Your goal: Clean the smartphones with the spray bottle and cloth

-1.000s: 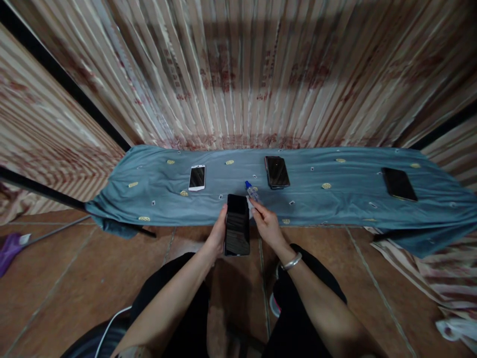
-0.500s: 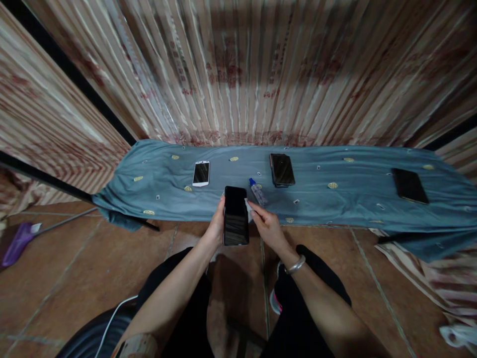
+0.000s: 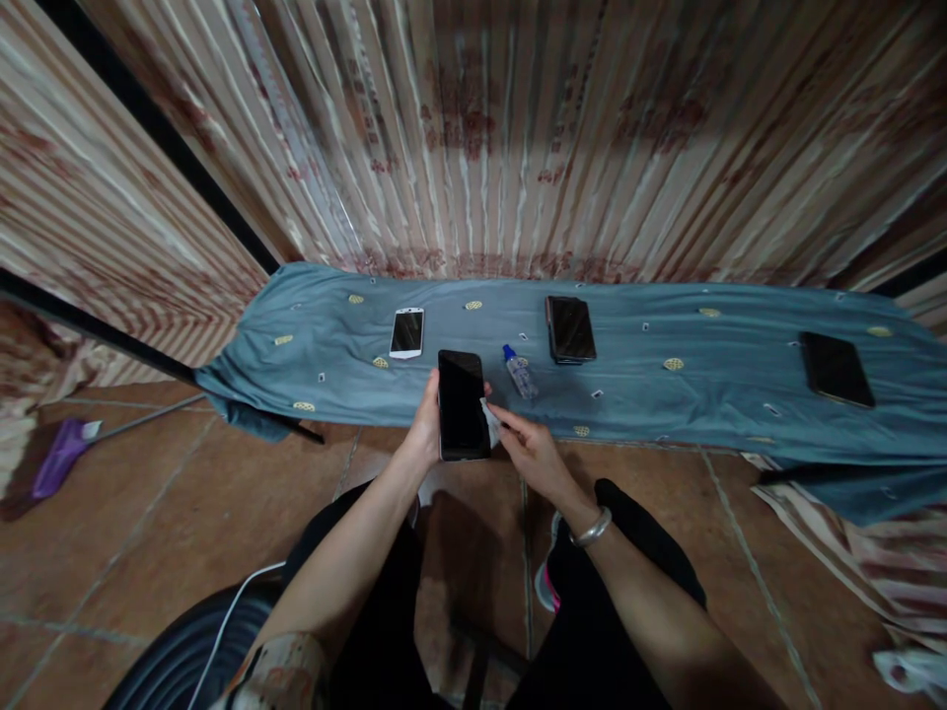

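A black smartphone (image 3: 463, 406) is held upright, its dark screen facing me, by my left hand (image 3: 425, 424), which is closed around its left edge. My right hand (image 3: 533, 449) pinches a small white wipe (image 3: 491, 424) against the phone's lower right edge. Just beyond, on the blue cloth (image 3: 628, 394), lies a clear bottle with a blue cap (image 3: 521, 373). A white phone (image 3: 406, 332) rests to the left of it, and a small stack of dark phones (image 3: 571, 329) to the right.
Farther right on the cloth lies a dark tablet-like device (image 3: 837, 369). Striped curtains (image 3: 473, 148) hang behind the covered bench. A purple broom head (image 3: 60, 459) is on the tiled floor at left, and a black ridged round object (image 3: 184, 651) with a white cable stands at lower left.
The phone has shifted slightly up and left in view, and the right hand's wipe now overlaps its lower right edge. The view has moved a little.
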### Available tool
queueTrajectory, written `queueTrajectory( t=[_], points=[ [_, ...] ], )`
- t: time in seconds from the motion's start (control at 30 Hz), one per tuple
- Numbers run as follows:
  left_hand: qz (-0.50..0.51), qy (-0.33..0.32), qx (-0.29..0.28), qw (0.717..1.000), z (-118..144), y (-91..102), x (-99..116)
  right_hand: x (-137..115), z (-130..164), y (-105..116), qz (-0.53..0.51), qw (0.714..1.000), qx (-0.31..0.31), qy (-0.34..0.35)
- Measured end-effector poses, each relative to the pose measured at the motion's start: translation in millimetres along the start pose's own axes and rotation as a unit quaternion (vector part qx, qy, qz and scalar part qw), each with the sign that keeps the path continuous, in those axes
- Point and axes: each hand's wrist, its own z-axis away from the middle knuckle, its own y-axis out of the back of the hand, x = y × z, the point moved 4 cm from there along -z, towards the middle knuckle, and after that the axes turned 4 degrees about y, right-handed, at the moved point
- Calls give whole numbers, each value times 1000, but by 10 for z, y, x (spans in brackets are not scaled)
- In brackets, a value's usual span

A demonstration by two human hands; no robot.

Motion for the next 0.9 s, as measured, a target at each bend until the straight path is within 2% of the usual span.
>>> queueTrajectory(
  t=[0.1, 0.43, 0.53, 0.67, 0.8, 0.9],
  points=[
    [27, -16, 10, 999, -30, 31, 46, -11, 29, -5, -3, 999, -32, -16],
    [71, -55, 19, 996, -71, 88, 201, -68, 97, -103, -79, 995, -58, -8],
    [73, -61, 24, 995, -76, 95, 217, -94, 122, -103, -43, 998, -52, 9],
    [77, -51, 19, 996, -100, 100, 191, -126, 139, -75, 77, 993, -23, 90],
    [85, -56, 31, 994, -119, 104, 178, -192, 154, -84, 190, 960, 18, 204],
    [91, -68, 40, 993, -127, 110, 181, -249, 164, -101, 245, 935, 42, 254]
  ],
)
